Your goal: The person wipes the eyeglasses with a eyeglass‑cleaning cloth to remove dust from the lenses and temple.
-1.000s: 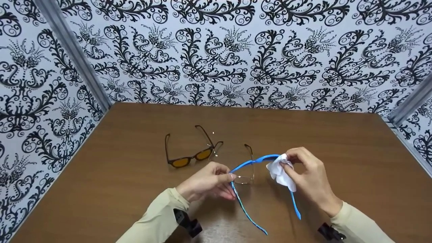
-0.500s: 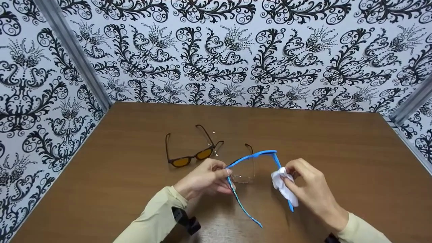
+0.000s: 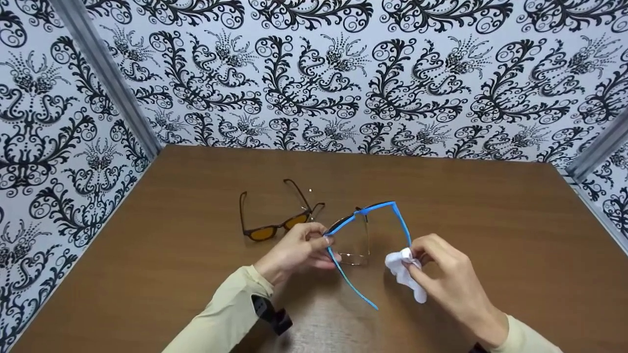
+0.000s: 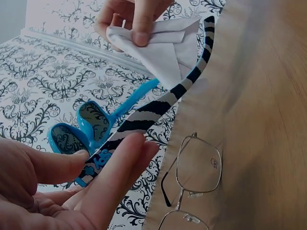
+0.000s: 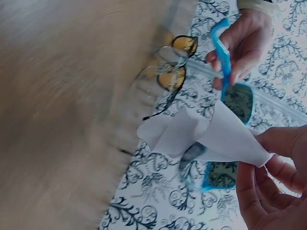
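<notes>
My left hand (image 3: 294,250) pinches a pair of blue sunglasses (image 3: 378,208) by one corner, thumb and fingers near the hinge. They are held above the table with both arms unfolded and dark lenses (image 5: 240,101). In the left wrist view, the outer side of the near arm (image 4: 144,117) shows black and white stripes. My right hand (image 3: 449,279) pinches a thin white cloth (image 3: 405,269) between thumb and fingers, at the end part of the other arm. The tip of that arm is hidden by the cloth and fingers in the head view.
Dark-framed glasses with orange lenses (image 3: 263,234) rest unfolded on the brown table (image 3: 196,196), left of the hands. Thin metal-framed glasses with clear lenses (image 4: 199,165) lie beneath the blue pair. A patterned wall (image 3: 314,73) stands behind the table.
My right hand has slid the cloth from the front corner of the sunglasses along the arm to its end. The sunglasses have turned, their right side now farther from me.
</notes>
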Tool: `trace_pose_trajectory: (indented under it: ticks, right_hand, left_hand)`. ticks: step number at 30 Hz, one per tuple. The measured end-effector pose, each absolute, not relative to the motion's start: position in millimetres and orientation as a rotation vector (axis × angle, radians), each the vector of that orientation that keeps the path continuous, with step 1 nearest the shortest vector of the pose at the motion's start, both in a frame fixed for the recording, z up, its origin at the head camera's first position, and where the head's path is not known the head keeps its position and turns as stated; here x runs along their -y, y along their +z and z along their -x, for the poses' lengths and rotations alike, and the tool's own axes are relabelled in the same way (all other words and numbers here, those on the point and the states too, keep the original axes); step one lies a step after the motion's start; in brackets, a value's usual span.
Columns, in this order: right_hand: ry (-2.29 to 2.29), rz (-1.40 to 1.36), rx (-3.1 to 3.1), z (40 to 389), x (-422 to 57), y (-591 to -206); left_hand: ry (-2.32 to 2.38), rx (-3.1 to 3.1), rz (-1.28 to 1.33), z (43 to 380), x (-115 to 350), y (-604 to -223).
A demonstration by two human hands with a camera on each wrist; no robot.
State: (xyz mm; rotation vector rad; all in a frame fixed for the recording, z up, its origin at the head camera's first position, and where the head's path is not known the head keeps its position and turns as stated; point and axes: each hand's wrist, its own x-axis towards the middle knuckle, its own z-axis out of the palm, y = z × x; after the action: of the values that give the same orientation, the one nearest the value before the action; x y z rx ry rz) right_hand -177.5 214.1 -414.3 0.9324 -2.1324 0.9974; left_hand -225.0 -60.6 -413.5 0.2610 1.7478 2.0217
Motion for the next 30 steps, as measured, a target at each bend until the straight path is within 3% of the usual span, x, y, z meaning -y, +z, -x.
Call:
trace_pose_trajectory:
  ticks: [13,30]
  right_hand:
    - [1.217,-0.941,2.21,162.6,-186.3,-437.6]
    - [1.354,-0.918,2.245,175.5,-164.2,-434.1]
  left_hand:
    - [2.066,-1.738,-0.23,224.6,52.3,-414.9]
    - [2.104,-1.746,-0.297,220.9,33.6,-412.8]
